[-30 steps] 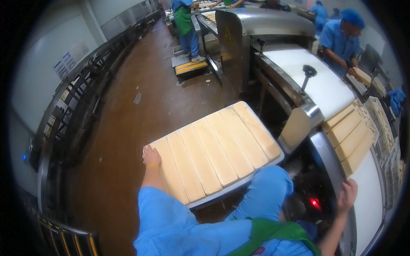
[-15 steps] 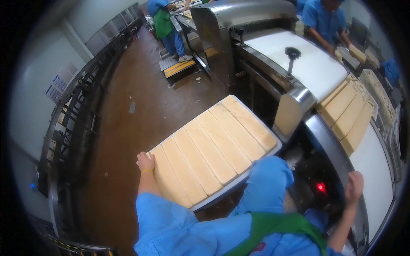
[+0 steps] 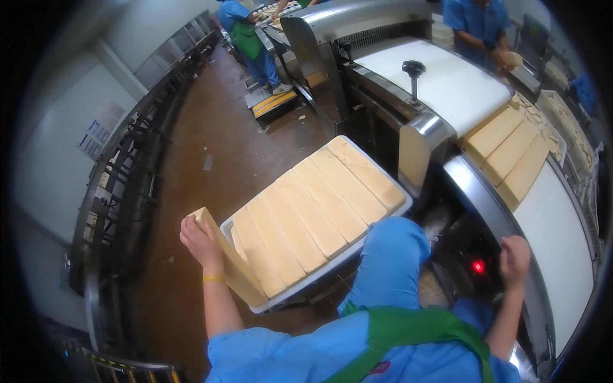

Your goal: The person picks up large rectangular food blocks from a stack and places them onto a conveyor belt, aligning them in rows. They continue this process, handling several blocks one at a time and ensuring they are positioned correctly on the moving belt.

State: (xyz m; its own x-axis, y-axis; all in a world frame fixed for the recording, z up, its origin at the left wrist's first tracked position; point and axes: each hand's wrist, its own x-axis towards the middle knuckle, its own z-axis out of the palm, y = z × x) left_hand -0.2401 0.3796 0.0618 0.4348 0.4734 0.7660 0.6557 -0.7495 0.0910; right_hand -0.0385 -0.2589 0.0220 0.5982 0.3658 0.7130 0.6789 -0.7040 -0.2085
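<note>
My left hand (image 3: pixel 202 240) grips the far end of a long beige block (image 3: pixel 233 262), smooth like tofu or dough. This block is tipped up on edge at the left side of a white tray (image 3: pixel 399 214). Several similar blocks (image 3: pixel 306 210) lie side by side in the tray. My right hand (image 3: pixel 514 260) is curled closed beside the curved metal edge (image 3: pixel 488 204) of the conveyor machine, with nothing visible in it. Three more beige blocks (image 3: pixel 504 150) rest on the white belt (image 3: pixel 555 223) to the right.
A metal machine (image 3: pixel 357 25) with a black knob (image 3: pixel 414 69) stands ahead. One person (image 3: pixel 239 38) in blue and green stands by a yellow-striped step (image 3: pixel 274 104); another person (image 3: pixel 476 25) handles a block at back right. Dark racks (image 3: pixel 121 166) line the left wall.
My left hand has lifted the leftmost block's edge and tilted it up, away from the others. My right hand stays curled near the machine edge. The view has shifted slightly.
</note>
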